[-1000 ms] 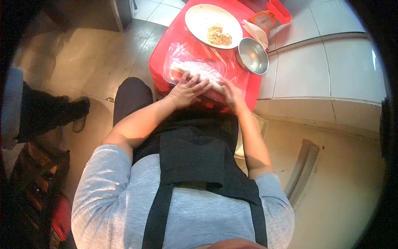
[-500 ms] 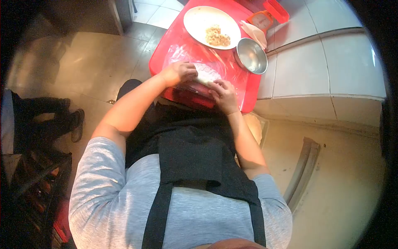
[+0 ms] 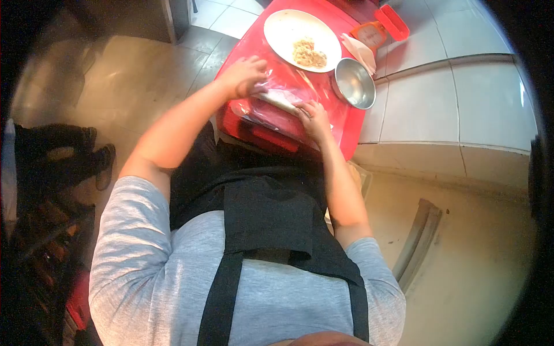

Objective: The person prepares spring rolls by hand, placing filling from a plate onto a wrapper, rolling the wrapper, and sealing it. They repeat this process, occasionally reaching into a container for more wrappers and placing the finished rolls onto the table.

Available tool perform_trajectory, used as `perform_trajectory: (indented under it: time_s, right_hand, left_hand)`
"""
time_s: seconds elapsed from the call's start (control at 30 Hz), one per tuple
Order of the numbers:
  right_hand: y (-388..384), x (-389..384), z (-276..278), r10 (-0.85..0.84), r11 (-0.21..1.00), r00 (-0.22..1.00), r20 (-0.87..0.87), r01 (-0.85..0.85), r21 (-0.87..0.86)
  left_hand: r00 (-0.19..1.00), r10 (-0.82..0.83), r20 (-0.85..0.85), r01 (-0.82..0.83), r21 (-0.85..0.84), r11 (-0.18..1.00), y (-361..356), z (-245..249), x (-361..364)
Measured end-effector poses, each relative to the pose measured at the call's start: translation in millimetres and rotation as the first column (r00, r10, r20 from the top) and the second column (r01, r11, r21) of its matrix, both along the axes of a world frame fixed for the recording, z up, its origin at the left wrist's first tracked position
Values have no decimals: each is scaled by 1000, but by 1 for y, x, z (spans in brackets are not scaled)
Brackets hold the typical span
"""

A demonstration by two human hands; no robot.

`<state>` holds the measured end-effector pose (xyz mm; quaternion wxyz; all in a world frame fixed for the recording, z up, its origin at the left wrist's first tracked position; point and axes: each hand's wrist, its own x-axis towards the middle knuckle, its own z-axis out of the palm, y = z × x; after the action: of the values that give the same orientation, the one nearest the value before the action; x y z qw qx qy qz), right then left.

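Observation:
A white roll-like piece [image 3: 278,100], partly under clear plastic film [image 3: 259,115], lies on the red table [image 3: 352,124]. My left hand [image 3: 247,76] is at its left end, fingers apart and bent over the film; nothing shows gripped in them. At the right end, my right hand [image 3: 313,117] has its fingers pressed together on the edge of the white piece. Beyond the hands stands a white oval plate [image 3: 283,34] with a crumbly light-brown filling [image 3: 309,53] on it.
A metal bowl [image 3: 355,83] stands at the table's right edge, near an orange scale [image 3: 369,36] and a pale cloth or paper [image 3: 359,53]. White tiled surfaces [image 3: 490,98] border the right side. At the far left, a person's dark-clothed legs [image 3: 57,150] show.
My left hand has lifted off the left end of the white piece and moved slightly up and left, its fingers opening. The white piece looks narrower, and the view has shifted slightly.

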<state>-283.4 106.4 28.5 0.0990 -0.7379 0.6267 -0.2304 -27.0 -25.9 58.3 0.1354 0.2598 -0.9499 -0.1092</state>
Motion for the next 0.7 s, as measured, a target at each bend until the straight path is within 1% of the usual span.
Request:
perform_trajectory:
  time_s: [0.1, 0.13, 0.23, 0.33, 0.43, 0.5, 0.53, 0.63, 0.67, 0.7]
  right_hand:
    - [-4, -2, -1, 12, 999, 1000, -5, -12, 35]
    - [-4, -1, 2, 15, 999, 1000, -10, -14, 40]
    - [7, 19, 10, 8, 976, 997, -78, -25, -218]
    - [7, 19, 2, 1, 977, 999, -43, -10, -213]
    - [-6, 13, 2, 6, 993, 995, -95, -17, -119]
    - [-11, 11, 2, -11, 997, 993, -121, 1, -80]
    - [-14, 11, 2, -18, 998, 991, -136, 9, -62]
    - [-16, 10, 2, -38, 999, 991, -125, 37, -14]
    - [-15, 9, 2, -24, 998, 995, -93, 19, -55]
    - [-12, 10, 4, -10, 995, 998, -62, 4, -98]
  left_hand:
    - [978, -196, -74, 185, -130, 974, 11, -10, -22]
    - [979, -177, -98, 160, -156, 975, 12, -19, -26]
    - [997, -74, -27, 69, -163, 984, 7, -34, -32]
    - [994, 18, 111, -27, 84, 996, 5, -29, -28]
    - [942, 73, 327, -129, 155, 979, -1, -14, -24]
    - [993, 94, 66, -93, -18, 996, 5, -14, -25]
    - [994, 85, -68, -92, -107, 990, 6, -15, -26]
    - [983, -110, -144, 76, -224, 972, 9, -25, -36]
    - [976, -90, -197, 44, -225, 973, 8, -31, -38]
    - [982, -46, -185, 6, -216, 976, 8, -31, -39]
